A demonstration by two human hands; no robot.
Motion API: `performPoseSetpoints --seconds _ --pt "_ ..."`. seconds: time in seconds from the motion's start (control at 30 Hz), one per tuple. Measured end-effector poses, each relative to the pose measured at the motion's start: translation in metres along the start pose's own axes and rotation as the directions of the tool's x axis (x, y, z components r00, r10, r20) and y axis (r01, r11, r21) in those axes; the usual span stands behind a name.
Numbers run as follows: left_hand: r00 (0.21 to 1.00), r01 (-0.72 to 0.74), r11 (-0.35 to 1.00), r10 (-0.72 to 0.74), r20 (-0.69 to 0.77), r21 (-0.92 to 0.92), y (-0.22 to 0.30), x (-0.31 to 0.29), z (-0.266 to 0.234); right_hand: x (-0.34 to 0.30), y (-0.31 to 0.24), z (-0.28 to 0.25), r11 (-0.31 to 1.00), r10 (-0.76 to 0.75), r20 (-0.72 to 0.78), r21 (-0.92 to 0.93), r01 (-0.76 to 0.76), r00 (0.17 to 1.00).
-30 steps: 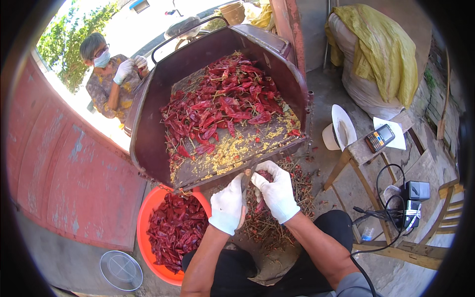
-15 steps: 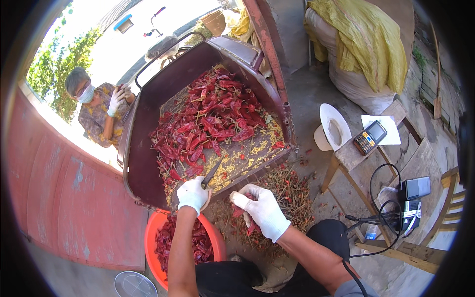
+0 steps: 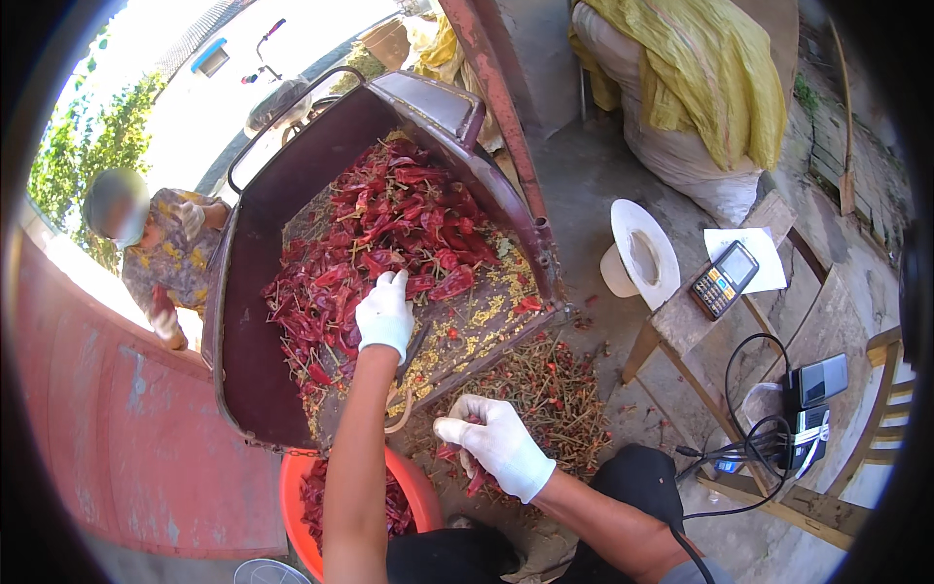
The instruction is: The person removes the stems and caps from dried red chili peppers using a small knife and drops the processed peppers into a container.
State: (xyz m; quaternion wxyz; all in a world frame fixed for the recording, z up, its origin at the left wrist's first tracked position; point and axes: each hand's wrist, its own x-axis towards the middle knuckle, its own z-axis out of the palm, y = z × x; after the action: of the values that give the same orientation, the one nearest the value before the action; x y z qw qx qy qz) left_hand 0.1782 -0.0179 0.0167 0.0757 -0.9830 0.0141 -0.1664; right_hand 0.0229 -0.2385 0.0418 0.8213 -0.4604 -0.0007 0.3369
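My left hand (image 3: 385, 316), in a white glove, reaches over the pile of dried red chili peppers (image 3: 413, 219) in the dark red cart bed (image 3: 255, 321). Its fingers are stretched out at the pile's near edge, and I see nothing held in them. A dark blade (image 3: 416, 344) lies just right of that hand, and a tan loop (image 3: 398, 413) shows by the forearm. My gloved right hand (image 3: 503, 443) is closed around red chili peppers (image 3: 475, 477), whose ends stick out below the fingers. Cut stems (image 3: 555, 399) lie heaped on the ground beyond it.
An orange tub (image 3: 428, 501) of red chilies stands under my left forearm. To the right are a wooden bench (image 3: 681, 326) with a handheld device (image 3: 725, 280), a white hat (image 3: 644, 255), and cables (image 3: 744, 443). Another person (image 3: 175, 238) stands left of the cart.
My left hand has moved forward from the cart's near edge to the chili pile, away from the blade. My right hand stays closed on chilies. The other person has lowered one hand.
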Motion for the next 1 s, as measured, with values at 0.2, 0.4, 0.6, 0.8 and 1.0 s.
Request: performPoseSetpoints --seconds 0.2,0.4,0.6,0.8,1.0 --pt "0.99 0.122 0.99 -0.116 0.081 -0.077 -0.002 -0.005 0.008 0.005 -0.001 -0.001 1.0 0.006 0.039 -0.03 -0.005 0.999" --pt "0.928 0.298 0.812 -0.37 -0.046 -0.502 -0.006 -0.06 -0.022 0.007 -0.003 0.002 0.996 -0.08 -0.03 -0.03 0.08 0.996" --pt "0.804 0.413 0.211 -0.542 0.246 -0.886 0.062 -0.148 -0.089 0.005 -0.001 0.004 0.98 -0.149 -0.213 0.097 0.173 0.966" --pt "0.929 0.078 0.76 -0.29 -0.228 -0.646 0.096 -0.191 -0.114 -0.008 0.007 0.007 0.948 -0.317 -0.136 -0.066 0.31 0.939" --pt "0.958 -0.045 0.813 -0.129 -0.255 -0.581 0.086 -0.204 -0.119 -0.002 0.021 0.001 0.69 -0.556 -0.115 -0.616 0.38 0.823"
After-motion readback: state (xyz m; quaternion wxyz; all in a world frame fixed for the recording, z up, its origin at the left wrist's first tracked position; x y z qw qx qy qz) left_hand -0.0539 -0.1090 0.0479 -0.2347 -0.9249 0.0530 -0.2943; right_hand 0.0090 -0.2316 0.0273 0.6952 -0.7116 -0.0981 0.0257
